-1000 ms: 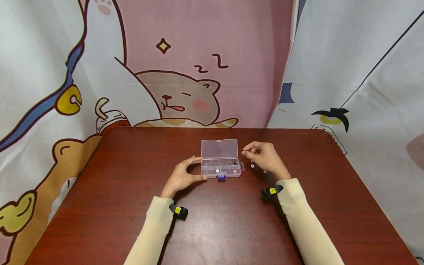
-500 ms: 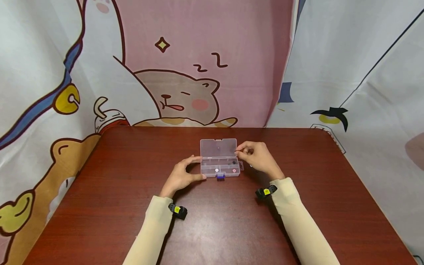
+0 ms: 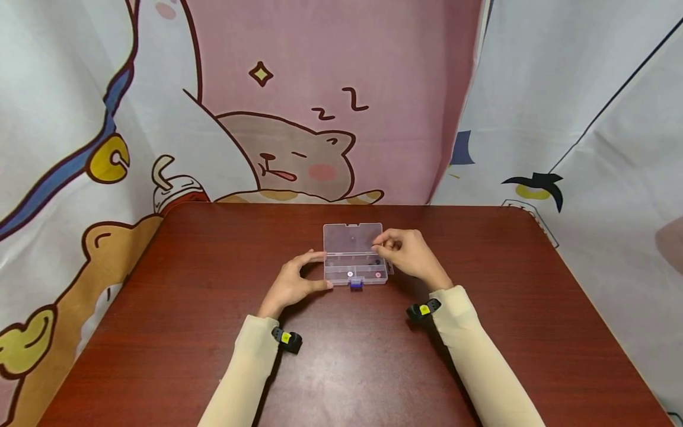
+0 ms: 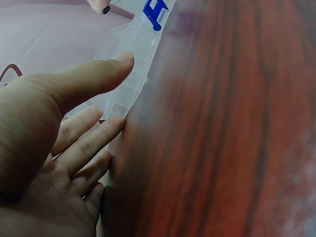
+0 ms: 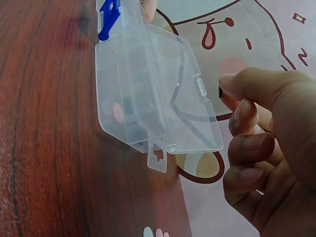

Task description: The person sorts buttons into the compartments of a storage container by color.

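Note:
A clear plastic compartment box [image 3: 337,280] stands on the table with its lid [image 3: 341,238] raised at the back and a blue latch [image 3: 356,286] in front. My left hand [image 3: 290,286] holds its left end between thumb and fingers. Over the box's right rear side, my right hand [image 3: 409,254] pinches a small black button [image 5: 220,92] between thumb and index finger. A white button [image 3: 350,274] and a pink button [image 3: 378,274] lie in front compartments. Dark pieces in the back right compartment are partly hidden by the right hand.
Loose white [image 5: 148,231] and pink [image 5: 159,232] buttons lie on the brown table [image 3: 341,362] right of the box, hidden behind the right hand in the head view. A hanging tab [image 5: 157,158] sticks out from the box's right end. A printed curtain [image 3: 411,101] hangs behind.
My right hand has moved left from beside the box to over its right rear side, carrying the black button. The left hand and the box have stayed in place.

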The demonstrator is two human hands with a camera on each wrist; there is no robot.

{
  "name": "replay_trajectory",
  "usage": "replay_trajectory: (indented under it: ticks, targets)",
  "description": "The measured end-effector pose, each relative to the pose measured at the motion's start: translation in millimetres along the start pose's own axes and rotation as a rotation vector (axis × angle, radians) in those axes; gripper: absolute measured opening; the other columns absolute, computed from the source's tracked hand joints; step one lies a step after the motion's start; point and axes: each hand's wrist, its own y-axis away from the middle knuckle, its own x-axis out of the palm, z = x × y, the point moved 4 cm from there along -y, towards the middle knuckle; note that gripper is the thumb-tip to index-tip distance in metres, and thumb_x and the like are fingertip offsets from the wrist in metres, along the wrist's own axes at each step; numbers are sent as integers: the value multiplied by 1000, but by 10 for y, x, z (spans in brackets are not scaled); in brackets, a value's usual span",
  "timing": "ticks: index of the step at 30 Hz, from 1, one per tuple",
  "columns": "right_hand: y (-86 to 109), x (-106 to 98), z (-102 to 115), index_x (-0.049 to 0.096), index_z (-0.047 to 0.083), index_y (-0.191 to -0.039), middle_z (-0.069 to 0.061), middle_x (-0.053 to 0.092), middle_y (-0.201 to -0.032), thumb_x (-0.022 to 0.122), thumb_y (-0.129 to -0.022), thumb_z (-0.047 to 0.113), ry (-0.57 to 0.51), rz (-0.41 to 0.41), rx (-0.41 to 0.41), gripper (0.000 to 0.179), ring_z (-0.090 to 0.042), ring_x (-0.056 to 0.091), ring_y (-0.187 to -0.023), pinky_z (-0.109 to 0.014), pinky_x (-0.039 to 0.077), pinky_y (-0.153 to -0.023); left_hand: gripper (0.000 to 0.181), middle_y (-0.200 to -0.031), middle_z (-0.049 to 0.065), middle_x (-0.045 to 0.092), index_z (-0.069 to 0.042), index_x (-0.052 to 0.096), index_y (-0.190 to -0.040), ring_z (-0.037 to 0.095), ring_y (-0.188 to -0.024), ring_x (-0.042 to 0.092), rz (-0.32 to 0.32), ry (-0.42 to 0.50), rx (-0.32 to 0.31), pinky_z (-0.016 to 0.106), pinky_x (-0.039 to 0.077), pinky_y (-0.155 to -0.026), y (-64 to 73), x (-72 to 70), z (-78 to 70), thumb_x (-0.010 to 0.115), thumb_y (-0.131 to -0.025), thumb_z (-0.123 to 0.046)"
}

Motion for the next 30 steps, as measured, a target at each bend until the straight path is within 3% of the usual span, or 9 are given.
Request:
replay_trajectory:
  ticks: [15, 30]
  targets:
    - [12, -42, 41, 77, 16, -97, 0, 62, -70, 74, -93, 17, 12, 9, -17, 5, -15, 52, -60, -23, 41, -51, 69, -161, 11, 45, -24, 65, -138, 29, -153, 36, -5, 2, 7, 52, 29, -125, -3, 4, 0, 92, -75, -26]
    - [-38, -286, -36, 76, 13, -106, -1, 62, -69, 79, -91, 25, 84, 13, 12, 20, -14, 50, -57, -25, 39, -46, 68, -161, 10, 45, -26, 65, -137, 29, -153, 37, -15, -5, -1, 53, 29, -125, -41, 15, -33, 92, -75, -27]
